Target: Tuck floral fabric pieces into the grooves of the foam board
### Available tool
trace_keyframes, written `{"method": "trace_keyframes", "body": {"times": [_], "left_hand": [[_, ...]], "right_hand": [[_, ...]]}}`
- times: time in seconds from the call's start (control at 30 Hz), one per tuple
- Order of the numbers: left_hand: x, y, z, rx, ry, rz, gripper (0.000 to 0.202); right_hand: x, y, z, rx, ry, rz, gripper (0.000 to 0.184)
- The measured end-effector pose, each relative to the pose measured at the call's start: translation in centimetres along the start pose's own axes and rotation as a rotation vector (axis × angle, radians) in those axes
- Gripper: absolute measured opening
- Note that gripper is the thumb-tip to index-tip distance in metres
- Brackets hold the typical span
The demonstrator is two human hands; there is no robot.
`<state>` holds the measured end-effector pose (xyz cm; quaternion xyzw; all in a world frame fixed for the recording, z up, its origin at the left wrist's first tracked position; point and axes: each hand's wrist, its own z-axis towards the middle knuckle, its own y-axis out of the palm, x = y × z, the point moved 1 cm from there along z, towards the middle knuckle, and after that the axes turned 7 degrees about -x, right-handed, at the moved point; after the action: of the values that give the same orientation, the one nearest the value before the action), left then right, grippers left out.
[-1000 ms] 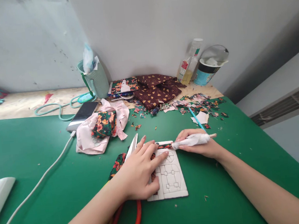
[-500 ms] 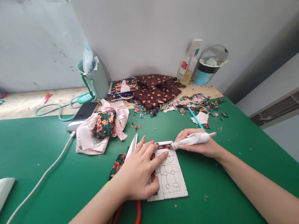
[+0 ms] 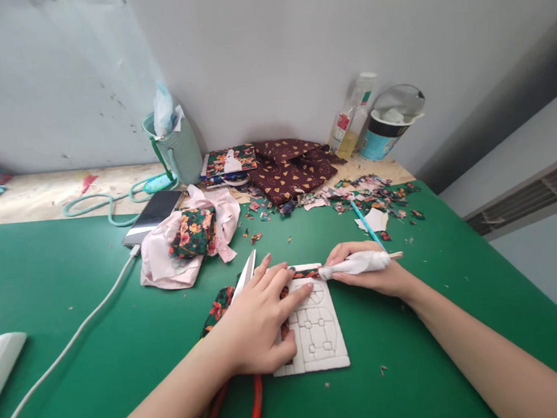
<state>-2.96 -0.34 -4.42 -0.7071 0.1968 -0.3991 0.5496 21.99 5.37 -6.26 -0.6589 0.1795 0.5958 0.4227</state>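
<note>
My left hand (image 3: 263,321) lies palm down with fingers spread, pressing on a white board (image 3: 342,353) scored with a grid-like pattern. A strip of dark floral fabric (image 3: 306,273) lies along the board's top edge. My right hand (image 3: 386,277) grips a twisted white bag (image 3: 361,263), its narrow tip touching the strip's right end. A wooden stick end (image 3: 396,255) sticks out behind the bag. Beneath my left hand and forearm are scissors (image 3: 245,277), blades pointing away and red handles partly hidden, and a floral fabric piece (image 3: 219,308).
A blue stick (image 3: 365,223) and white scrap lie beyond my right hand, near many fabric bits (image 3: 379,193). Pink and floral cloth (image 3: 170,257), a phone (image 3: 156,213) and a white cable (image 3: 75,337) are left. Behind stand a green cup (image 3: 183,152), bottle (image 3: 351,121) and tub (image 3: 382,135).
The white bag in my right hand has dipped very slightly at its rear end. My left hand and the board stay in place.
</note>
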Motion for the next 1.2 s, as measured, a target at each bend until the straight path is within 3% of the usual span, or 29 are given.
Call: {"method": "trace_keyframes", "body": {"times": [1.2], "left_hand": [[-0.04,0.13,0.05,-0.005,0.003,0.010,0.071]], "right_hand": [[0.37,-0.02,-0.03,0.039,0.019,0.061,0.019]]}}
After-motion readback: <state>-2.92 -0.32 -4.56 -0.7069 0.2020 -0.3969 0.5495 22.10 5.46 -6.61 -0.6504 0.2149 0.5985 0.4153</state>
